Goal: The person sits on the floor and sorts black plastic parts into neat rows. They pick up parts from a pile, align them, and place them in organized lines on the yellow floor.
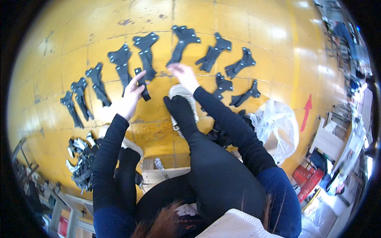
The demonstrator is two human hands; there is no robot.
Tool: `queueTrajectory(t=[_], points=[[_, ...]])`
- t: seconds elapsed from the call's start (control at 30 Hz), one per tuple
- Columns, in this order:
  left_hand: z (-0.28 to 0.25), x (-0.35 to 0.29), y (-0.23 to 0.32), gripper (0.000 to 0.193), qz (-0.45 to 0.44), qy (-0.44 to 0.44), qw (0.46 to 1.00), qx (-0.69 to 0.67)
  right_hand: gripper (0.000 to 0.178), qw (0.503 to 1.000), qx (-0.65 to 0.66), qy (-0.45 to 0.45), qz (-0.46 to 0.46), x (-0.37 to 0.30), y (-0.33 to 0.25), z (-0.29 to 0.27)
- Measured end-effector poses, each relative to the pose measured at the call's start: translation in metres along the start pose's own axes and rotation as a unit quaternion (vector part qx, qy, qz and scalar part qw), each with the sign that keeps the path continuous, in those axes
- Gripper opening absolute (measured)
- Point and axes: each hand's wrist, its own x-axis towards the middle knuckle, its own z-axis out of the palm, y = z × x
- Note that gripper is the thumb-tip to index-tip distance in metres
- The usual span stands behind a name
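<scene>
My left hand (pixel 133 95) is closed on a narrow black fabric strip (pixel 143 86), with fingers and thumb along it. Slightly blurred, my right hand (pixel 184 76) has its fingers drawn together at the lower end of a black forked strap piece (pixel 180 43) on the floor. Whether the fingertips grip that piece or something small cannot be made out. Close by the left hand lie two more strap pieces, one to the upper left (pixel 121 59) and one straight above (pixel 146 53). Each spread-out piece is dark, with a broad forked top, a long tail and small white marks.
Several similar pieces (pixel 73 109) form an arc on the yellow tiled floor. A black-and-white pile (pixel 81 162) sits at left. A clear plastic bag (pixel 278 127) stands at right, beyond my right forearm. My shoe (pixel 193 107) is between my hands. Low wood (pixel 162 174) lies below.
</scene>
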Motion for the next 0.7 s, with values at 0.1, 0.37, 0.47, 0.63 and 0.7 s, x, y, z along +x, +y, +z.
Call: queueTrajectory(t=[0.1,0.37,0.47,0.63,0.7], points=[[0.036,-0.008,-0.003,0.057,0.006,-0.068,0.997,-0.019,0.032,0.979,0.023,-0.18,0.089,-0.042,-0.027,0.015],[0.079,-0.014,-0.012,0.072,-0.023,-0.179,0.982,0.047,0.016,0.963,0.235,0.012,0.133,-0.072,-0.008,-0.018],[0.068,-0.011,-0.025,0.065,0.009,-0.2,0.977,0.079,0.015,0.968,0.17,0.135,0.126,-0.069,0.002,-0.062],[0.057,-0.01,-0.033,0.048,-0.015,-0.212,0.965,0.156,0.032,0.923,0.156,0.325,0.132,-0.067,0.032,-0.142],[0.06,-0.01,-0.034,0.042,-0.006,-0.221,0.962,0.16,0.037,0.916,0.154,0.351,0.116,-0.066,0.052,-0.179]])
